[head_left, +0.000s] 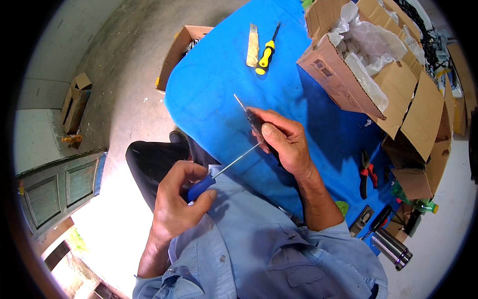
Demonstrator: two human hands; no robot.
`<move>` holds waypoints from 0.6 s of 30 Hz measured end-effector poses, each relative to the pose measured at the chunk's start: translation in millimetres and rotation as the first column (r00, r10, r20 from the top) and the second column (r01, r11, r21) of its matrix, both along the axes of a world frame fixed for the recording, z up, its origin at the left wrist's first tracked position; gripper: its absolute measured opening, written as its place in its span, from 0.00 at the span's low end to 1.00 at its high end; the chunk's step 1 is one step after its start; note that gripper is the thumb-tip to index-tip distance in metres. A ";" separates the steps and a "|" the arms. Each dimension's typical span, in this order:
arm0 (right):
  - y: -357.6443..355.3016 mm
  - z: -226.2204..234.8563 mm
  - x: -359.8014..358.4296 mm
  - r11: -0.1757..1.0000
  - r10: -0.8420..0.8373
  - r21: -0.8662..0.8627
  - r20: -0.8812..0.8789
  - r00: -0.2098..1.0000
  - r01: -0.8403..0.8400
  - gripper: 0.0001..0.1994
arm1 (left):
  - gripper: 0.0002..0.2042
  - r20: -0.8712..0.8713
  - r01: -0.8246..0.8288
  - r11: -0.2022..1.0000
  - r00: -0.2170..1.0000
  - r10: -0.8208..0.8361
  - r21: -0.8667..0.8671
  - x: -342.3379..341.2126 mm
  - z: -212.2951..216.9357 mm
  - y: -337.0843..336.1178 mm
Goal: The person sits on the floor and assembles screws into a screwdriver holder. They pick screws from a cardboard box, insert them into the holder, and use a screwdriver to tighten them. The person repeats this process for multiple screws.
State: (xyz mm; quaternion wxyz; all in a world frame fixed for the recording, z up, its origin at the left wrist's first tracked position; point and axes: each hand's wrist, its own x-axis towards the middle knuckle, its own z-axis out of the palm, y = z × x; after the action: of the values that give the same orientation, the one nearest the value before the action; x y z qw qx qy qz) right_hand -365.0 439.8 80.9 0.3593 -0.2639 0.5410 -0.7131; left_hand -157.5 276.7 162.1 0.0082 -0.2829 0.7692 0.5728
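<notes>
My left hand (180,202) is closed round the blue handle of a screwdriver (200,188), whose thin metal shaft slants up to the right. The shaft's tip meets the side of a dark, pen-like tool (256,122); whether it goes in or only touches cannot be made out. My right hand (285,139) grips this dark tool between thumb and fingers, and a slim metal rod sticks out of its upper end. Both hands are in front of my body, over the near edge of the blue-covered table (219,99). Part of the dark tool is hidden by my right fingers.
A yellow-and-black screwdriver (266,56) lies beside a tan-wrapped utility knife (252,47) on the far side. Open cardboard boxes (343,82) stand at right. Nearer are red-and-black pliers (367,174) and a metal flask (391,246). Another carton (172,57) sits beyond the table's left edge.
</notes>
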 end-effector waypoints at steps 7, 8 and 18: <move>0.7 0.1 0.7 1.000 -0.007 -0.001 0.020 1.000 0.007 0.19 | 0.14 -0.127 0.105 0.925 0.979 -0.161 -0.365 6.9 0.5 3.5; 0.6 -0.3 0.9 1.000 -0.009 -0.005 0.037 0.999 0.010 0.19 | 0.14 -0.147 0.103 0.899 0.972 -0.181 -0.426 7.2 0.0 5.3; 1.3 1.6 2.2 0.999 -0.036 0.002 0.085 0.996 0.036 0.19 | 0.15 -0.179 0.065 0.664 0.940 -0.292 -0.745 3.9 -6.7 15.0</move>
State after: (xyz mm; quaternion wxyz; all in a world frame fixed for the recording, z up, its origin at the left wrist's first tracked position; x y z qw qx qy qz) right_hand -362.8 441.1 82.6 0.3690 -0.2234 0.5301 -0.7300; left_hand -153.6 291.7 155.5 -0.1583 -0.1003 0.9500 0.2497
